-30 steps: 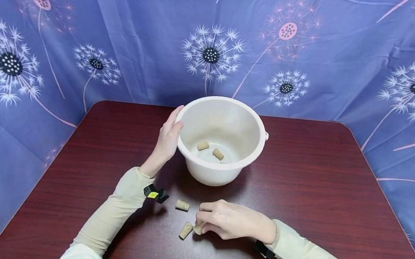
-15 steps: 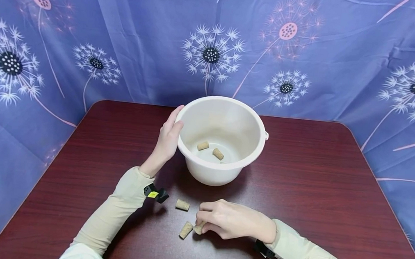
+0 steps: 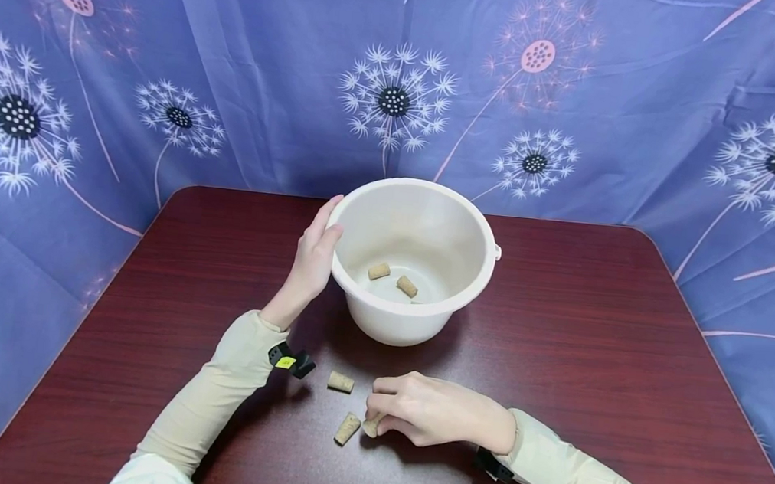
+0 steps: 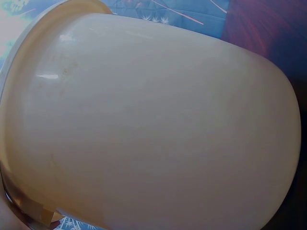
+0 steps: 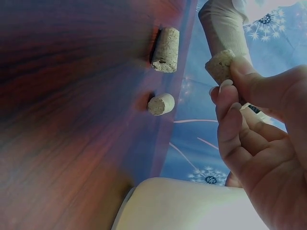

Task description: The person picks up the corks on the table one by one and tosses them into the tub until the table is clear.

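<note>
My left hand (image 3: 313, 260) grips the left rim of a white plastic bucket (image 3: 399, 324), thumb over the edge. On the bucket's floor lie a cork (image 3: 379, 271) and another cork (image 3: 407, 286), with a sliver of something pale half hidden behind the front rim. Thumb and fingertips of my right hand (image 3: 438, 412) pinch a cork (image 5: 220, 66) in front of the bucket. Left of that hand, a tapered cork (image 3: 347, 429) and a second loose cork (image 3: 341, 382) lie on the table. The left wrist view is filled by the bucket's outer wall (image 4: 158, 115).
The dark red wood-grain table (image 3: 594, 329) has rounded far corners. Behind it and at both sides hangs a blue cloth (image 3: 292, 72) printed with dandelions. A small lug (image 3: 498, 253) sticks out from the bucket's right rim.
</note>
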Demonstrator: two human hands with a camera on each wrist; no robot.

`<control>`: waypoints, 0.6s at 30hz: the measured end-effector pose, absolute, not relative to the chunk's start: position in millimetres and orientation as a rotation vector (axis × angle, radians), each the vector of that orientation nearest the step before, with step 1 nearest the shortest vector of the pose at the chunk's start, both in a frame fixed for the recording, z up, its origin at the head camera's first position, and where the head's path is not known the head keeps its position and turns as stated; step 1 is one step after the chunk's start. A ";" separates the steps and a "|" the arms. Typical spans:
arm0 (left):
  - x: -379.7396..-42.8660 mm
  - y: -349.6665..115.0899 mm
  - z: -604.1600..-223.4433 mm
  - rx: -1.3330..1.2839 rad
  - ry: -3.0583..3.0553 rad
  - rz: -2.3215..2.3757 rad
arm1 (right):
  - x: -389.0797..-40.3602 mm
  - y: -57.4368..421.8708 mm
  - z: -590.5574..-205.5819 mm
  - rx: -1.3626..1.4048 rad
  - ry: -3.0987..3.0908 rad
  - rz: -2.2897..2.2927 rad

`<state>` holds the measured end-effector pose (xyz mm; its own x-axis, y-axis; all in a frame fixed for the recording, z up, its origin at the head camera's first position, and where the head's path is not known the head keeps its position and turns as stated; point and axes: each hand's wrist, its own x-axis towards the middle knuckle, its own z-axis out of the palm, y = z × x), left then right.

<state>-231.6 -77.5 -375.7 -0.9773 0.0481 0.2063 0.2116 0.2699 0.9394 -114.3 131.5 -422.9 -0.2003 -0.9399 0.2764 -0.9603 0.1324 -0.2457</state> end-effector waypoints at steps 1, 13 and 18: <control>-231.5 -77.6 -375.6 -0.247 -2.391 -1.802 | -114.4 131.5 -423.0 1.951 -2.321 0.575; -231.2 -77.1 -375.0 -0.259 -2.376 -1.811 | -115.2 131.6 -422.3 1.956 -2.305 0.565; -231.0 -77.6 -375.4 -0.250 -2.383 -1.808 | -115.6 132.0 -420.6 1.953 -2.296 0.561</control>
